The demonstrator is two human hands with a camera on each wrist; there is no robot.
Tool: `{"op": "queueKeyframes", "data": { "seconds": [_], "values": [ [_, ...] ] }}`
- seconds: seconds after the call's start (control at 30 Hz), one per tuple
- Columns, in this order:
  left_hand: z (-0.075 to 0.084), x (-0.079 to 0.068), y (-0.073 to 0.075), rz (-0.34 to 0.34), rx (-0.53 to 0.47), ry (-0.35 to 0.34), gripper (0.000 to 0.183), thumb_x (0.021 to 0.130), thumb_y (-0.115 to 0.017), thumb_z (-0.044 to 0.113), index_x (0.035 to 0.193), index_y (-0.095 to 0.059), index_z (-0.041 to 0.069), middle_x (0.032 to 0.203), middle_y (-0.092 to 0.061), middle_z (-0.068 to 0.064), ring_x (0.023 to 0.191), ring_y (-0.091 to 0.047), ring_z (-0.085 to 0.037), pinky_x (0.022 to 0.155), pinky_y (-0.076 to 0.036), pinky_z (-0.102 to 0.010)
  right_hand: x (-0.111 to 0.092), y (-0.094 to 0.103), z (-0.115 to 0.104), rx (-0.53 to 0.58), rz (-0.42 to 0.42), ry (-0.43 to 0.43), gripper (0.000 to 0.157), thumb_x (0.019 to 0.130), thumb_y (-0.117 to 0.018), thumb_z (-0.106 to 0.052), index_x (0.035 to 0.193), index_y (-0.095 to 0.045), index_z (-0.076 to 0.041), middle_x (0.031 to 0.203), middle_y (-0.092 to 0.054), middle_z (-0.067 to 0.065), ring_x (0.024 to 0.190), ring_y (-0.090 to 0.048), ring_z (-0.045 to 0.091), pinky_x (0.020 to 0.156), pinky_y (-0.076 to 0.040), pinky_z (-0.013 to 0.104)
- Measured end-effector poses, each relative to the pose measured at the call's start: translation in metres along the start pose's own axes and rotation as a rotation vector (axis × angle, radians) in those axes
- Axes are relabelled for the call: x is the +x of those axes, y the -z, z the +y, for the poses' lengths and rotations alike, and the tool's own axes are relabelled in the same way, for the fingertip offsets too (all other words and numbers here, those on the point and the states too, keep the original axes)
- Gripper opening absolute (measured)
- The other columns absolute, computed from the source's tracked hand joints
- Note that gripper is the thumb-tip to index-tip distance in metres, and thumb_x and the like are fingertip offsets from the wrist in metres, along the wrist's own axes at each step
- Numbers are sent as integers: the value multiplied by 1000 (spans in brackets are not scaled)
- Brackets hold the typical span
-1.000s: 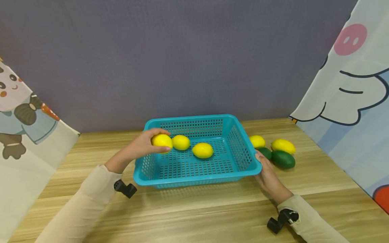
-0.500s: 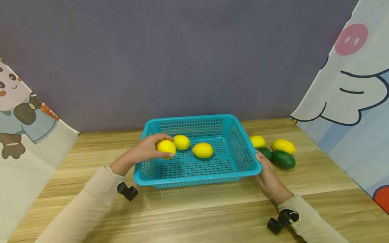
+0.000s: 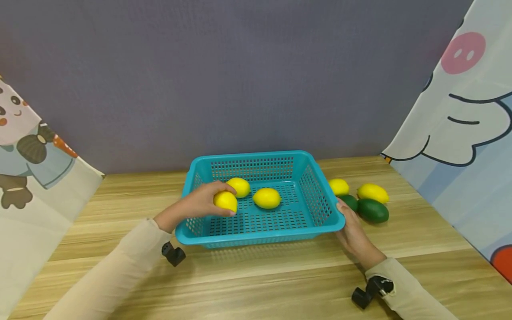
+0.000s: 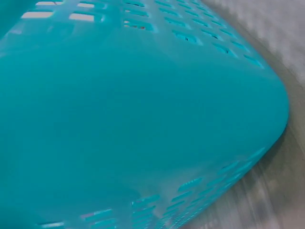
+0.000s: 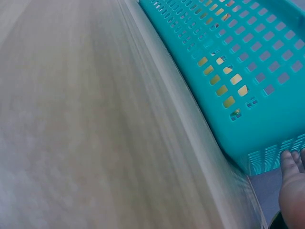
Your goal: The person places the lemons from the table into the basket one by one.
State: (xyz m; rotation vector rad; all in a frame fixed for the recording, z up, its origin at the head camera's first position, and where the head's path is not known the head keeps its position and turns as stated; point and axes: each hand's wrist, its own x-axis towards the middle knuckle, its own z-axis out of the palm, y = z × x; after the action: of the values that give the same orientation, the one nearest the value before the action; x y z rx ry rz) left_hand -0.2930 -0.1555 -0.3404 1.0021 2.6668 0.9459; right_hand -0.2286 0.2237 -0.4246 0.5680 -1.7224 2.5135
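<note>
My left hand grips a yellow lemon between thumb and fingers, low inside the left half of a turquoise plastic basket. Beside that lemon lies a second lemon, partly covered by my fingers, and a third lemon sits on the basket floor near the middle. My right hand holds the basket's right rim, thumb at the edge. The right wrist view has its fingers against the slotted side wall. Only the basket's outer corner fills the left wrist view; the left hand is hidden there.
To the right of the basket, on the wooden table, lie two more lemons, one close to the basket and one farther right. Two dark green fruits sit just in front of them. A grey wall rises behind.
My left hand has moved right and toward the near side, carrying its lemon lower into the basket. The right hand, the basket and the other fruit stay in place.
</note>
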Motion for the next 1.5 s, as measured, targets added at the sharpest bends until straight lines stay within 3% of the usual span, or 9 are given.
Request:
{"op": "queueKeyframes", "data": {
  "seconds": [0.3,0.57,0.83,1.1,1.5],
  "values": [
    [4,2,-6,-37,97,-29,55,74,-79,34,119,-60,9,115,-58,-7,91,-52,-17,73,-46,-30,-1,-1,-1,3,17,3,35,103,-29,-16,119,-60,-18,101,-66,-3,82,-60,3,73,-50,18],
    [3,2,-9,-93,158,-64,52,74,-79,35,116,-61,12,115,-60,-4,95,-53,-17,75,-46,-30,0,0,-1,40,-31,11,37,104,-26,-16,122,-58,-15,105,-65,-4,87,-60,3,77,-49,19],
    [3,2,-12,-146,294,-78,53,72,-81,33,116,-62,9,117,-60,-5,102,-55,-20,82,-47,-35,0,0,-1,29,-22,15,36,104,-27,-15,122,-58,-16,107,-65,-3,88,-60,4,77,-50,19],
    [4,0,-16,-220,331,-103,51,72,-81,29,115,-62,9,110,-59,-3,96,-54,-18,79,-47,-34,0,0,-1,51,-29,15,36,104,-26,-16,122,-58,-16,106,-65,-3,87,-61,4,77,-50,19],
    [2,-2,-18,-291,365,-107,46,72,-80,21,114,-64,11,113,-59,-2,101,-54,-21,85,-46,-39,1,1,-1,58,-38,13,37,104,-26,-15,122,-58,-16,102,-66,-3,83,-61,3,75,-50,18]
  ]
}}
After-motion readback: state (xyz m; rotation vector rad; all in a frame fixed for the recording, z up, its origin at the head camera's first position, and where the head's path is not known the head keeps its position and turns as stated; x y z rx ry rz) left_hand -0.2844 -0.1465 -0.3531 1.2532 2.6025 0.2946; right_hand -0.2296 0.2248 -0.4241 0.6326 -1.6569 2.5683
